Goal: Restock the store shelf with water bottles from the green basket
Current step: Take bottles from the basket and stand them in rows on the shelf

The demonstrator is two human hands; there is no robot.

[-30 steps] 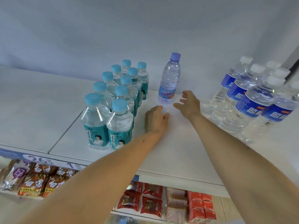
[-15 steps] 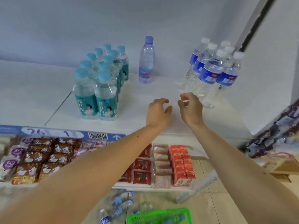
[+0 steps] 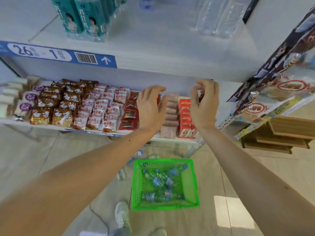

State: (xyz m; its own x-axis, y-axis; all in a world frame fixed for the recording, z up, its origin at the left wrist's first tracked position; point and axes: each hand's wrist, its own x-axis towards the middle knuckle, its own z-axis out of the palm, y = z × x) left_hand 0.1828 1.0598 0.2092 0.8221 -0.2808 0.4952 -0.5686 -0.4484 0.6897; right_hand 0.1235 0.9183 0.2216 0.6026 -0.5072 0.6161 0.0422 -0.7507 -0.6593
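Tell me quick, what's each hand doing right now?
Left hand: open, fingers loosely curled, holding nothing.
Right hand: open, fingers loosely curled, holding nothing.

Teal-labelled bottles (image 3: 81, 17) and clear bottles (image 3: 216, 16) headless at top edge.

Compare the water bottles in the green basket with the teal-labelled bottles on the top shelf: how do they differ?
The water bottles lie jumbled on their sides in the green basket on the floor; the teal-labelled bottles stand upright in rows on the top shelf. The basket bottles carry blue labels, the shelf ones teal. Both are clear plastic.
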